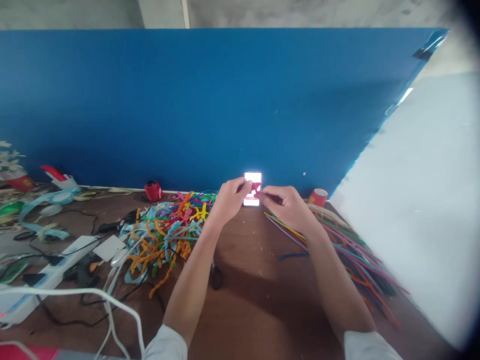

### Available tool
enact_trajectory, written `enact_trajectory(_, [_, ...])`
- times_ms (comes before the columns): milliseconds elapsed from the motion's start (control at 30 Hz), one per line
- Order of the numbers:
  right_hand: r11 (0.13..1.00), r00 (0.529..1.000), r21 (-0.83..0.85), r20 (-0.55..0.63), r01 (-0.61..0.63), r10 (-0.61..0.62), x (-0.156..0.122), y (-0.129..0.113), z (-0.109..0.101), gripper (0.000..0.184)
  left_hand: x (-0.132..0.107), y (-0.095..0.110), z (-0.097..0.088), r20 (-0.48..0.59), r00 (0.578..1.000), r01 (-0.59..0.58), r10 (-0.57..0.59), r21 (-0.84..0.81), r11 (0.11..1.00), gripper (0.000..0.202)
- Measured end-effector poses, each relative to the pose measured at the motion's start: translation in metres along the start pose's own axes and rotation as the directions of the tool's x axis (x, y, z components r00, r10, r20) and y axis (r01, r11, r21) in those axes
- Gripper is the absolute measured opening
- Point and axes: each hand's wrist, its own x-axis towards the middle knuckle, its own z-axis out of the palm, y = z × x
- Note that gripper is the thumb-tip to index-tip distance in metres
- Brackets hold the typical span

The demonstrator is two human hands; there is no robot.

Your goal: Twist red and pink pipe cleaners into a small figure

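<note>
My left hand (233, 196) and my right hand (287, 204) are raised close together over the middle of the table. Fingers and thumb are pinched on each. Between the fingertips shows a small dark red piece (256, 187), and both hands seem to grip it. Its shape is hard to make out against the glare. Right behind it a phone (252, 202) stands upright with a bright screen, partly covered by my fingers. Left of my left forearm lies a tangled heap of coloured pipe cleaners (183, 216); long straight pipe cleaners (360, 255) lie beyond my right forearm.
A blue partition (225, 100) closes off the back of the brown table (255, 305). Scissors (216, 276) lie beside my left forearm. A red roll (153, 191) and a red paper cup (318, 197) stand at the back. A power strip (63, 265) and cables crowd the left.
</note>
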Motion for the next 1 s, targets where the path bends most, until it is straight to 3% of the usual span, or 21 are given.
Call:
enact_trajectory(100, [0.999,1.000,0.037,0.001,-0.001,0.001,0.003,0.005,0.000,0.026,0.001,0.001,0.005,0.031,0.997,0.076,-0.070,-0.287,0.955,0.037])
enact_trajectory(167, [0.998,1.000,0.059,-0.002,-0.012,0.013,0.005,0.010,-0.002,0.028,0.002,0.002,0.007,0.129,0.986,0.150,-0.103,-0.445,0.883,0.035])
enact_trajectory(267, [0.993,0.999,0.112,0.029,-0.037,0.034,0.006,0.016,-0.007,0.033,0.001,0.002,0.005,0.277,0.957,0.233,-0.089,-0.545,0.805,0.034])
enact_trajectory(433, [0.983,0.995,0.170,0.087,-0.064,0.050,0.007,0.023,-0.015,0.031,0.000,-0.002,-0.002,0.378,0.925,0.245,-0.050,-0.488,0.838,0.040])
enact_trajectory(600, [0.981,0.988,0.127,0.066,-0.149,0.141,0.010,0.032,-0.018,0.027,-0.003,0.001,-0.010,0.510,0.860,0.109,0.013,-0.209,0.972,0.038])
enact_trajectory(700, [0.987,0.991,0.088,0.026,-0.134,0.132,0.010,0.030,-0.017,0.030,-0.004,0.005,-0.011,0.479,0.877,0.021,-0.022,0.006,1.000,0.035])
enact_trajectory(833, [0.995,0.997,0.064,0.005,-0.079,0.079,0.004,0.014,-0.016,0.035,-0.002,0.003,-0.004,0.300,0.948,0.042,-0.101,0.197,0.980,0.037])
enact_trajectory(1000, [0.998,0.998,-0.039,0.012,-0.054,0.055,-0.004,-0.003,-0.014,0.031,0.002,-0.007,0.003,0.093,0.994,0.045,-0.053,0.096,0.994,0.040])
